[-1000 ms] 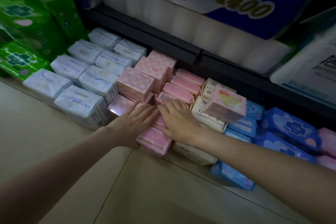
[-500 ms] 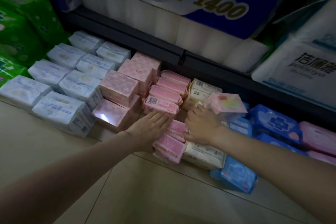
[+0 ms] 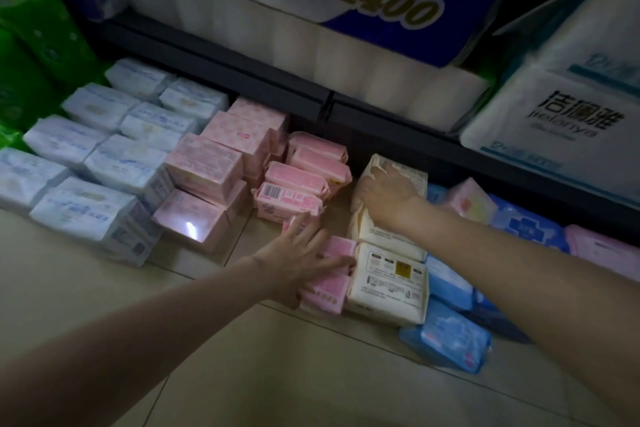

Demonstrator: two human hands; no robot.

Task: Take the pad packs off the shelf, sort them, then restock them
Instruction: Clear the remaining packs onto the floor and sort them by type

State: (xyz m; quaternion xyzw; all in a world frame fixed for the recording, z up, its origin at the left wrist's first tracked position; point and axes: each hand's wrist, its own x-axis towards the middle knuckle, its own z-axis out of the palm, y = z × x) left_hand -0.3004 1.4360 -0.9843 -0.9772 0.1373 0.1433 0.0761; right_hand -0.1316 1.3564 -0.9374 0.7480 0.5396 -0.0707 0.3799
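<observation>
Lengthwise, cream pack point(image 3: 388, 274) lies pointing shelfward.

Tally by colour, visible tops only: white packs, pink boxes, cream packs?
white packs: 8
pink boxes: 4 (any beneath are hidden)
cream packs: 3
Total: 15

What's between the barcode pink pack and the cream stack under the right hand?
Bare floor tile: the head view shows an open gap between the barcode pink pack and the cream stack. Only the left hand's fingertips reach its near end.
</observation>
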